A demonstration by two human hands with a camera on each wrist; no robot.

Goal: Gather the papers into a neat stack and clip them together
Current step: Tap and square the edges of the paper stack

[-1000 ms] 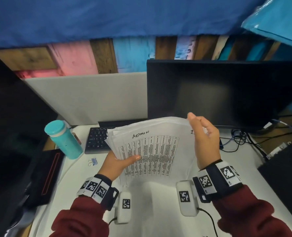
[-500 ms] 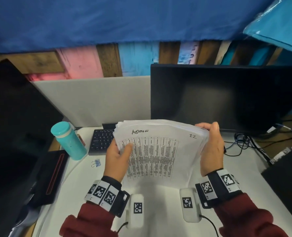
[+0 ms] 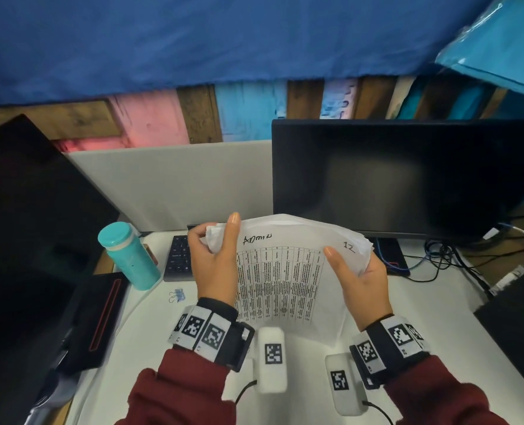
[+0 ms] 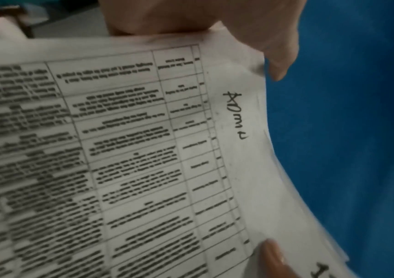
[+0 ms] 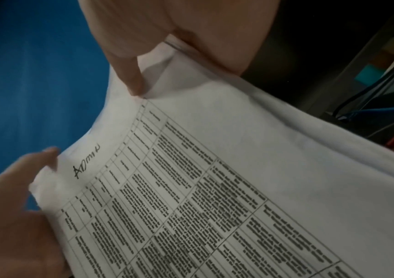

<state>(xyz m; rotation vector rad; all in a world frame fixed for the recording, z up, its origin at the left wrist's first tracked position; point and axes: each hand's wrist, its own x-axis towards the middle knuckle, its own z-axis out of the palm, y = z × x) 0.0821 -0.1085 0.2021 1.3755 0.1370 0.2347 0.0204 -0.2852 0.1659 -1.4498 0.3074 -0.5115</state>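
Papers (image 3: 288,280) stand bowed above the white desk (image 3: 432,305) before the monitor (image 3: 407,176). At their left edge the left hand (image 3: 214,265) pinches them, thumb in front; the binder clip (image 3: 177,295), seemingly blue, lies left. The right hand (image 3: 358,283) grips the right edge.

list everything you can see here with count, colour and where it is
papers: one stack, white with a printed table, held up over the desk
binder clips: a small blue cluster, count unclear, on the desk left of the papers
bottle: one, teal, desk left
keyboard: one, black, behind the left hand
monitor: one, black, right rear
cables: several, black and blue, under the monitor
desk: one, white
left hand: grips the stack's left edge
right hand: grips the right edge
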